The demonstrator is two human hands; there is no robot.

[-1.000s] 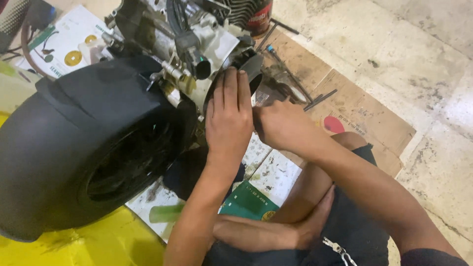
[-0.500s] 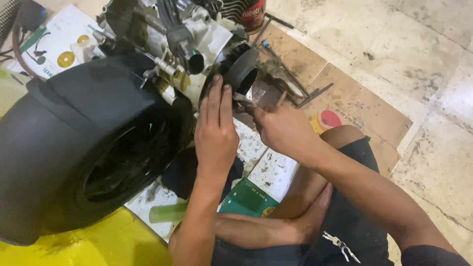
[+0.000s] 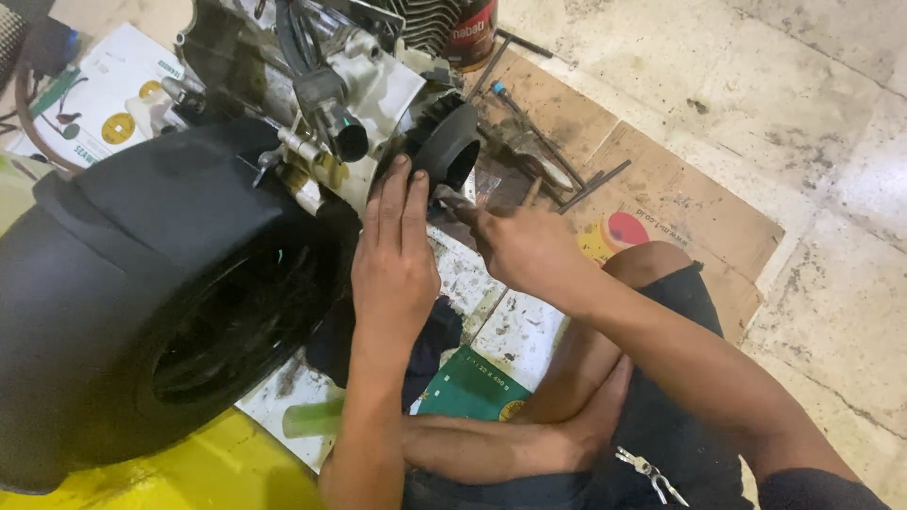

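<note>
A: Where's your left hand [image 3: 392, 264]?

B: Flat, fingers straight and together, pressed against the engine casing [image 3: 373, 94] just left of the black rubber duct [image 3: 452, 146]. It grips nothing; it braces.

A: And your right hand [image 3: 524, 247]?

B: Just below and right of the duct, fingers curled toward its lower edge. Whether they pinch something small there, I cannot tell; the fingertips are hidden against the dark floor.

A: The duct itself?

B: Seated on the engine casing, mouth facing you, with the black tyre [image 3: 142, 312] well to its left. Loose metal rods [image 3: 567, 175] lie on the cardboard [image 3: 680, 189] to its right.

A: How will it handle?

B: Judging by looks: light, thick-walled rubber, flexible rather than brittle, probably greasy from the surroundings. You'd take it around the outer rim with fingers spread, not by the thin lip, which would fold. The casing behind it is rigid and heavy.
</note>
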